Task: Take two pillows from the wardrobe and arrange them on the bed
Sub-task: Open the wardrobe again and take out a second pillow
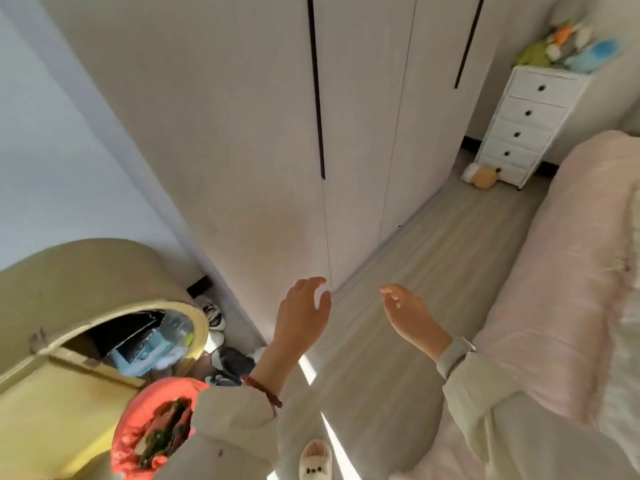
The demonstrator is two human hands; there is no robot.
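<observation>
A tall white wardrobe point(263, 140) with long black handles fills the middle of the view, and all its doors are closed. No pillows show. The bed point(575, 271) lies along the right edge under a pink quilt. My left hand point(301, 313) is raised in front of the wardrobe's lower edge, fingers spread, holding nothing. My right hand point(408, 317) hovers over the floor between wardrobe and bed, also empty with fingers apart; a pale watch sits on that wrist.
A white chest of drawers point(530, 126) with soft toys on top stands at the far right. A plush ball point(485, 176) lies at its foot. A yellow arched cabinet point(86, 306) and shoes point(214, 317) crowd the left. Grey plank floor point(433, 271) runs between wardrobe and bed.
</observation>
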